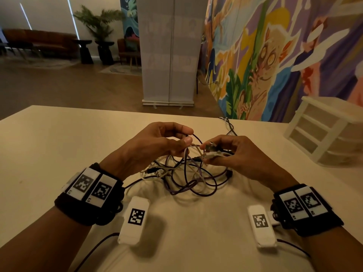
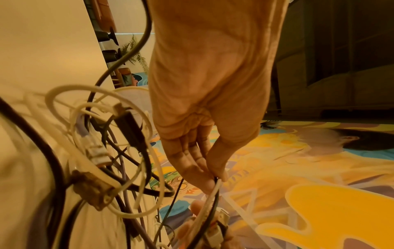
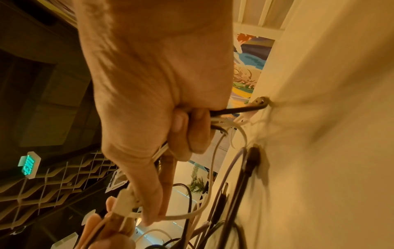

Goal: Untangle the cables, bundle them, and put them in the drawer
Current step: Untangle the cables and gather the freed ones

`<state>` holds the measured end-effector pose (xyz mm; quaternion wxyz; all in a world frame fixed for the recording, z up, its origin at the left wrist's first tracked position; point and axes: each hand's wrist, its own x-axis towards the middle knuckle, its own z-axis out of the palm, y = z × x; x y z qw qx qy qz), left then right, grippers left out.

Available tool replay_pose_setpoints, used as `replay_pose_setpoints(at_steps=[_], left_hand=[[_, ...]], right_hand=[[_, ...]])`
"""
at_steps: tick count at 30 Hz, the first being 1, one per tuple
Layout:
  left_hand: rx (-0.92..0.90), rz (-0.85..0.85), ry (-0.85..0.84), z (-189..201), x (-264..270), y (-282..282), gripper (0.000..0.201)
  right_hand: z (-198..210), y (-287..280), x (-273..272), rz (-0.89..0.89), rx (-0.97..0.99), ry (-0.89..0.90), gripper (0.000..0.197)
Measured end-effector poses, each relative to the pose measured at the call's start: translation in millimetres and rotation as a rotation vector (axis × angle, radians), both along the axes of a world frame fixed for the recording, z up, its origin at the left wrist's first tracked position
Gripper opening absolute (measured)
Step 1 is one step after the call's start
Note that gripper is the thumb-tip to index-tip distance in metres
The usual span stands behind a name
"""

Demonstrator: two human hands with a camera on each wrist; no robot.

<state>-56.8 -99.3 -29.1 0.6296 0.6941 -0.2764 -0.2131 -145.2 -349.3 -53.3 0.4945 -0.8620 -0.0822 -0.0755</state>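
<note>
Both hands lift tangled white, purple and black cables (image 1: 188, 173) above the beige desk (image 1: 59, 154): left hand (image 1: 157, 146) fingers pinching strands, right hand (image 1: 233, 154) curled round plug ends.

A white roll-up banner (image 1: 168, 55) stands past the table (image 1: 59, 144) — colourful mural (image 1: 275, 55) right of it, potted palm (image 1: 98, 24) left.

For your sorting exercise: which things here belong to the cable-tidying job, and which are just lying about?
Belong to the job:
tangled cables
drawer unit
left hand
right hand

Just lying about:
roll-up banner
potted plant
sofa
</note>
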Motion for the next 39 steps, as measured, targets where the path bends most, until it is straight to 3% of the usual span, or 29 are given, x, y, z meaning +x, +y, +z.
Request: replay_pose_setpoints(at_steps=[7,11,14,17,19,23,27,29,34,37,39], left_hand=[[-0.092,0.155,0.022,1,3,2,0.023],[-0.095,0.191,-0.011,2,0,0,0.022],[-0.048,0.120,-0.025,5,-6,-1,0.025],[0.104,-0.038,-0.057,11,-18,-4,0.042],[0.162,-0.138,-0.114,13,-24,-6,0.042],[0.033,-0.221,-0.076,13,-24,-2,0.035],[-0.047,-0.184,0.085,11,-21,-2,0.066],[0.014,-0.201,0.041,12,-19,0,0.075],[0.239,-0.224,-0.161,20,-17,9,0.055],[0.269,-0.263,-0.267,27,-18,14,0.044],[0.244,-0.333,-0.311,30,-19,17,0.042]], right_hand=[[4,-11,2,-0.014,0.196,-0.041,0.020],[4,-13,0,0.013,0.163,-0.019,0.018],[6,-6,-1,-0.017,0.182,-0.093,0.022],[5,-5,2,-0.127,0.204,-0.179,0.028],[3,-7,6,-0.197,0.176,-0.212,0.027],[-1,-9,8,-0.208,0.134,-0.206,0.023],[-4,-11,12,-0.235,0.087,-0.168,0.019],[-4,-14,13,-0.283,0.086,-0.186,0.018],[-3,-23,14,-0.523,0.162,-0.337,0.010],[-3,-32,16,-0.631,0.170,-0.349,0.016],[-3,-36,17,-0.687,0.173,-0.332,0.008]])
